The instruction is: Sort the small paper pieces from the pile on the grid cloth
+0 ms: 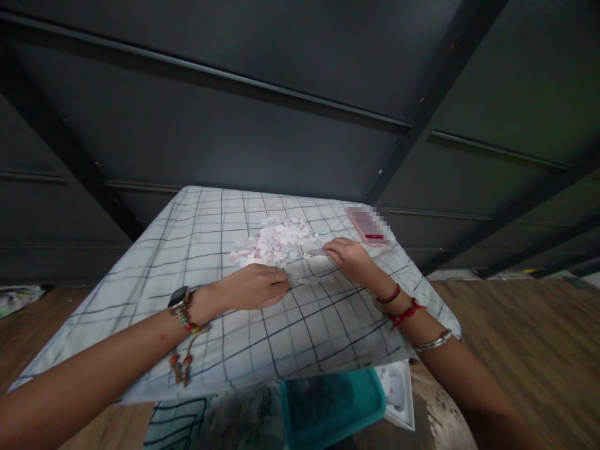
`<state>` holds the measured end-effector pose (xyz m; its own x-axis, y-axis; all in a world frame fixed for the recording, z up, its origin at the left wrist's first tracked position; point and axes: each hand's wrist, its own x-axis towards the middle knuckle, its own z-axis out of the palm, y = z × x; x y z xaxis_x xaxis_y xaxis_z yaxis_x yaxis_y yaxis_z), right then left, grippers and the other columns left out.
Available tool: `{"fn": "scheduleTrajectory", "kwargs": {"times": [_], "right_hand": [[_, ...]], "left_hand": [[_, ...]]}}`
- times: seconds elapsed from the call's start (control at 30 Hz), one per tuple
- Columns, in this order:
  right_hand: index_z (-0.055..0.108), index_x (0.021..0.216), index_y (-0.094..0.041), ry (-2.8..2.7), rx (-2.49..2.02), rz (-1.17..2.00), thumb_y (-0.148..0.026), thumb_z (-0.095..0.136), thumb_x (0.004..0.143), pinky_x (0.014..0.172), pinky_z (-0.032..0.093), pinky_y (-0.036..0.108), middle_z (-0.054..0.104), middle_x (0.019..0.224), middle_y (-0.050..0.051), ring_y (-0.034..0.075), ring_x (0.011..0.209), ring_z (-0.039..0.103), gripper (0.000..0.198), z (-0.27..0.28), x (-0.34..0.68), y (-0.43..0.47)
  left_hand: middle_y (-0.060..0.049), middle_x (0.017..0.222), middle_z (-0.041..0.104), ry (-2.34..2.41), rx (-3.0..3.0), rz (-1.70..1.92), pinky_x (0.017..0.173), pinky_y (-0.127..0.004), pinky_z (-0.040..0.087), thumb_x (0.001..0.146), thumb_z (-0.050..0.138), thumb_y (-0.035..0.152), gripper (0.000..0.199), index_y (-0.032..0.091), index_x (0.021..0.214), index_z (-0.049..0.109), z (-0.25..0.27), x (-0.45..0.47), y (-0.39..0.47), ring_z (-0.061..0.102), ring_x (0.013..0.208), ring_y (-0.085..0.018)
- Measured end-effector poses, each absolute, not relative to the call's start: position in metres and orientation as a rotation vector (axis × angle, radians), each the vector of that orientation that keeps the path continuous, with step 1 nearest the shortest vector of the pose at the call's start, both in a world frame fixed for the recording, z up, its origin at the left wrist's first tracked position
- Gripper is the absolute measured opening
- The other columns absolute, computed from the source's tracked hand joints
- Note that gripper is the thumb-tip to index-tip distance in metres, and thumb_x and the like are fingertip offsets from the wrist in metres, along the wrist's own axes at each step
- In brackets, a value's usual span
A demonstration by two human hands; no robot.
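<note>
A loose heap of small torn paper pieces [276, 240], white and pale pink, lies on the checked cloth. My left hand [255, 287] rests just in front of the heap, palm down with fingers curled closed; what they hold, if anything, is hidden. Right of its fingertips, a faint pale strip [312, 280] lies close to the cloth. My right hand [350, 257] is closed in a pinch at the heap's right side. From its fingertips a thin greyish-white strip [317, 252], looking like paper, points left toward the pieces.
A pink-edged phone [368, 226] lies at the table's back right. The white checked cloth [197, 231] covers the table, which stands against a dark panelled wall [262, 131]. Below the front edge are a teal plastic tub [382, 400] and a white box [409, 406].
</note>
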<state>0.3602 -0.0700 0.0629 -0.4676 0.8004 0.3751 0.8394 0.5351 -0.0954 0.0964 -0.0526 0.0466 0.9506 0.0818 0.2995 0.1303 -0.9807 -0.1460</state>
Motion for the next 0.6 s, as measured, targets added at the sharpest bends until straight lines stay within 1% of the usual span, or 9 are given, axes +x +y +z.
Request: {"fn": "scheduleTrajectory", "kwargs": {"times": [0.13,0.3,0.37,0.47,0.6], "right_hand": [[0.062,0.084,-0.015,-2.478,-1.333,-0.084,-0.016,0.043,0.086,0.075,0.044,0.029,0.063,0.084,0.007,0.016,0.082,0.056,0.019,0.063,0.354,-0.071],[0.061,0.088,-0.017,-2.52,-1.316,0.099,-0.018,0.041,0.087,0.071,0.044,0.026,0.063,0.082,0.004,0.014,0.078,0.057,0.02,0.078,0.358,-0.107],[0.061,0.089,-0.017,-2.467,-1.334,0.077,-0.019,0.043,0.087,0.071,0.044,0.027,0.064,0.083,0.005,0.015,0.079,0.057,0.019,0.078,0.36,-0.112],[0.061,0.087,-0.017,-2.362,-1.393,-0.05,-0.018,0.044,0.086,0.073,0.044,0.028,0.064,0.084,0.006,0.016,0.081,0.056,0.018,0.069,0.358,-0.103],[0.061,0.082,-0.016,-2.394,-1.421,-0.135,-0.018,0.041,0.087,0.072,0.042,0.027,0.062,0.082,0.007,0.016,0.081,0.054,0.02,0.058,0.349,-0.09]], "left_hand": [[-0.003,0.074,0.054,-0.162,-2.934,-0.439,0.059,-0.024,0.04,0.091,0.033,0.02,0.025,0.015,0.083,0.057,0.045,0.096,-0.052,0.051,0.067,-0.013],[-0.004,0.072,0.053,-0.12,-2.929,-0.469,0.058,-0.024,0.04,0.092,0.03,0.021,0.03,0.015,0.08,0.057,0.045,0.096,-0.052,0.049,0.065,-0.012],[-0.004,0.072,0.053,-0.119,-2.927,-0.464,0.057,-0.024,0.04,0.092,0.028,0.021,0.031,0.015,0.081,0.057,0.045,0.096,-0.052,0.05,0.065,-0.013],[-0.004,0.074,0.055,-0.145,-2.922,-0.426,0.06,-0.025,0.041,0.092,0.028,0.021,0.031,0.014,0.084,0.057,0.045,0.097,-0.051,0.051,0.067,-0.013],[-0.005,0.076,0.056,-0.16,-2.911,-0.363,0.062,-0.025,0.041,0.092,0.029,0.021,0.03,0.014,0.087,0.058,0.044,0.096,-0.051,0.052,0.069,-0.014]]}}
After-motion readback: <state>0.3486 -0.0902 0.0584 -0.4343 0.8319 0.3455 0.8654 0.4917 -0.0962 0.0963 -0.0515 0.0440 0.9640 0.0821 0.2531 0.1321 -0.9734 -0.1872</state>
